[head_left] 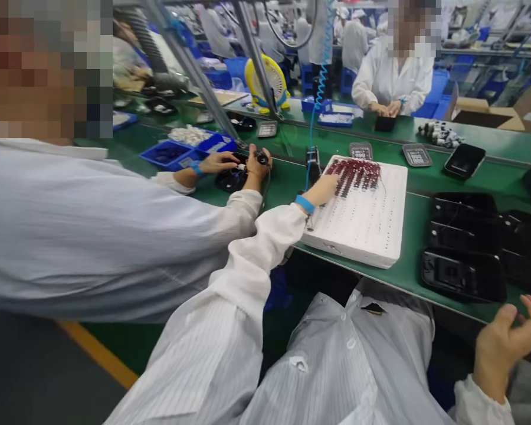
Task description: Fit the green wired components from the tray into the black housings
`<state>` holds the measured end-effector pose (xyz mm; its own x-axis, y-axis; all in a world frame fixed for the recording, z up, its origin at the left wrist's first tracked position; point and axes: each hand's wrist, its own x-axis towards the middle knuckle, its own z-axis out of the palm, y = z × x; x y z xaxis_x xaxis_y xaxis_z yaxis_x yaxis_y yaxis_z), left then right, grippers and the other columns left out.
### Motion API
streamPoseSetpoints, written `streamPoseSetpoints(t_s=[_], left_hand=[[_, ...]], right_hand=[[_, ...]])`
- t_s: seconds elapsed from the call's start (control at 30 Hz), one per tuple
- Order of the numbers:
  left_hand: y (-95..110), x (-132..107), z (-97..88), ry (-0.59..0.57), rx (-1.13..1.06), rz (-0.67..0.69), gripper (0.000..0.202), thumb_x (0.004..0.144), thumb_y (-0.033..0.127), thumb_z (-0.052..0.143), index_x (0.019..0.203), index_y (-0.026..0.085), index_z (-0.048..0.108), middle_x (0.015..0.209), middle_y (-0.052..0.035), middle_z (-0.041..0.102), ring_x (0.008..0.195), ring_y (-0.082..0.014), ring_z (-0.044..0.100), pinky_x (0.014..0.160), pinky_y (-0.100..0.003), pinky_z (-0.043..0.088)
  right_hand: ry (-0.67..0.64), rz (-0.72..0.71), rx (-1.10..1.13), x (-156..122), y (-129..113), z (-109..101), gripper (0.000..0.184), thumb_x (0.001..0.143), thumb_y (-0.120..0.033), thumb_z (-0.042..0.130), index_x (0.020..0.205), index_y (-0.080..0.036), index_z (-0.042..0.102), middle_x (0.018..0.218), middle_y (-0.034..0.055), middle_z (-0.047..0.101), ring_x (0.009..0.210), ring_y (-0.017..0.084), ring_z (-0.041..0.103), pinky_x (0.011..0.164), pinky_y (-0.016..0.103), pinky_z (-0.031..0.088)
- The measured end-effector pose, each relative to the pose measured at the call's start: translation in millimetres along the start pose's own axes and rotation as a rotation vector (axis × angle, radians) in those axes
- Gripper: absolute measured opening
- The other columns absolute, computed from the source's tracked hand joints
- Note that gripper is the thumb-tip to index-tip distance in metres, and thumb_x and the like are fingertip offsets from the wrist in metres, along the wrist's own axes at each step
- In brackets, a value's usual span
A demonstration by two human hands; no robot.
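My left hand point(325, 189), with a blue band at its wrist, reaches to the left side of a white foam block point(358, 230). Its fingers are drawn together at the edge of several small dark parts with red wires point(356, 174), standing in rows at the block's far end. What the fingertips pinch, if anything, is hidden. At the lower right my right hand point(508, 342) is raised off the table's front edge, fingers loosely curled and apart, holding nothing. Nearest to it are several black plastic housings point(462, 274) on the green table.
At left, a co-worker's hands point(241, 168) hold a dark part beside blue bins point(172, 154). Across the table another person point(393, 82) works. A blue coiled hose point(323, 71) hangs behind the foam block. Small display panels point(416, 154) and a yellow fan point(266, 82) stand farther back.
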<state>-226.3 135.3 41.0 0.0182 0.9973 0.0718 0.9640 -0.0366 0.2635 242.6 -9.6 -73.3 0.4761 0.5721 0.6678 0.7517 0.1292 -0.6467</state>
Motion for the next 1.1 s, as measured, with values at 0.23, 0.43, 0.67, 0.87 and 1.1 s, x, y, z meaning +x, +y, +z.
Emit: streamPoseSetpoints(t_s=[0.23,0.43,0.67,0.87,1.1], left_hand=[[-17.6,-29.2,0.3,-0.084,0.069,-0.202,0.019,0.091,0.024,0.064,0.105,0.012,0.065,0.099,-0.0152,0.071,0.098,-0.0286,0.069,0.084,-0.034,0.054],[-4.4,-43.8,4.3,-0.102,0.117,-0.277,0.026,0.093,0.015,0.052,0.116,0.007,0.061,0.113,-0.0214,0.069,0.109,-0.0324,0.067,0.093,-0.040,0.055],[9.3,-51.8,6.7,-0.012,0.111,-0.306,0.029,0.086,0.007,0.044,0.110,0.010,0.061,0.115,-0.0210,0.065,0.115,-0.0345,0.064,0.097,-0.045,0.054],[-1.1,-71.5,11.3,0.158,-0.047,-0.366,0.022,0.090,0.018,0.046,0.105,0.017,0.061,0.109,-0.0132,0.067,0.105,-0.0265,0.066,0.102,-0.040,0.053],[-7.4,-76.5,10.5,0.216,-0.111,-0.363,0.011,0.085,0.022,0.048,0.091,0.022,0.056,0.090,-0.0050,0.067,0.094,-0.0226,0.065,0.088,-0.038,0.051]], right_hand=[[-0.026,0.002,0.012,-8.8,-10.5,-2.3,0.038,0.087,-0.033,0.056,0.120,-0.023,0.070,0.129,0.0205,0.069,0.128,0.038,0.062,0.096,0.059,0.055],[-0.150,0.036,-0.016,-10.5,-29.1,-1.3,0.035,0.094,-0.036,0.052,0.119,-0.017,0.067,0.128,0.0179,0.068,0.127,0.034,0.060,0.104,0.060,0.049],[-0.063,-0.066,-0.122,-8.4,-32.3,-3.1,0.025,0.096,-0.035,0.052,0.103,-0.018,0.069,0.118,0.0166,0.073,0.120,0.033,0.066,0.109,0.056,0.044],[0.011,-0.155,-0.171,-4.6,-31.7,-4.8,0.023,0.097,-0.031,0.052,0.095,-0.017,0.070,0.106,0.0129,0.075,0.108,0.030,0.070,0.101,0.053,0.047],[-0.114,-0.171,-0.113,0.0,-47.8,5.2,0.019,0.099,-0.028,0.053,0.100,-0.018,0.068,0.108,0.0126,0.072,0.107,0.026,0.066,0.097,0.048,0.046]])
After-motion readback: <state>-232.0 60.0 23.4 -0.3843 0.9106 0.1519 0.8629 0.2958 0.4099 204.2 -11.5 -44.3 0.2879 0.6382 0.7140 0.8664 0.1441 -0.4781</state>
